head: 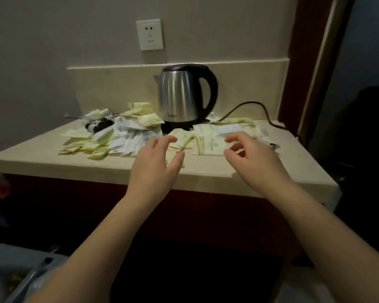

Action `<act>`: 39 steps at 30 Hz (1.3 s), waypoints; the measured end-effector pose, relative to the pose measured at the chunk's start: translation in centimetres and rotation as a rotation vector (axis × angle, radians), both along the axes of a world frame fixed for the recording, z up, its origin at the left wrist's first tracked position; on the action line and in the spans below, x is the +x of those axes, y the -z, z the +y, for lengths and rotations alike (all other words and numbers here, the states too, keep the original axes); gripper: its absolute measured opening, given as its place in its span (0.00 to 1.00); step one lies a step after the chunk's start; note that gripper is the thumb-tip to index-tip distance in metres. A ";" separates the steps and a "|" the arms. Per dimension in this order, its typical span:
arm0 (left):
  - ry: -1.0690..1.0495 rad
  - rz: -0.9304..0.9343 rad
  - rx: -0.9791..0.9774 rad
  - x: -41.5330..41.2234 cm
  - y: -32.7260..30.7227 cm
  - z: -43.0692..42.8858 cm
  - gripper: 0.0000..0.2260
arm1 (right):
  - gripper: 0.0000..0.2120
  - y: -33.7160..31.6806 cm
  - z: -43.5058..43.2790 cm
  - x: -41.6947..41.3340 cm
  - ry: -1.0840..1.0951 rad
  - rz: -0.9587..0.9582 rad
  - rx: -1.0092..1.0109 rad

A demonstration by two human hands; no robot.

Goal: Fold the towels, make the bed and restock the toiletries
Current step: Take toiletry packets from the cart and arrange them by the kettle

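The pale desk [42, 162] carries a steel kettle [182, 95] and strewn toiletry packets [127, 136]. The left hand [157, 169] and right hand [252, 158] hover with fingers apart, holding nothing. A flat sachet [208, 145] lies between them, just beside the right fingertips, its long axis pointing away from the person.

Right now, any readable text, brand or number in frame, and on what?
Nothing can be read.
Kettle: small logo low on the steel body, too blurred.
Pale yellow packet: vertical line of print with an emblem, too small.
White sachets: grey print, blurred.
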State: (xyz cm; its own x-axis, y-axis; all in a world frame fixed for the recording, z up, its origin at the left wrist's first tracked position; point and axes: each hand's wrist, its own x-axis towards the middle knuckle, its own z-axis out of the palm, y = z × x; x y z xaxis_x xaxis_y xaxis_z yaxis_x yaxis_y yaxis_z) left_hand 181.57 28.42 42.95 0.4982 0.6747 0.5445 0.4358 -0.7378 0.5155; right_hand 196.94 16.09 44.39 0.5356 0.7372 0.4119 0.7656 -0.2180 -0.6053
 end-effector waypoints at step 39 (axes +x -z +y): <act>-0.227 0.650 -0.029 5.8 -0.1 11.4 0.17 | 0.32 0.8 19.2 5.8 -0.363 -0.453 -0.442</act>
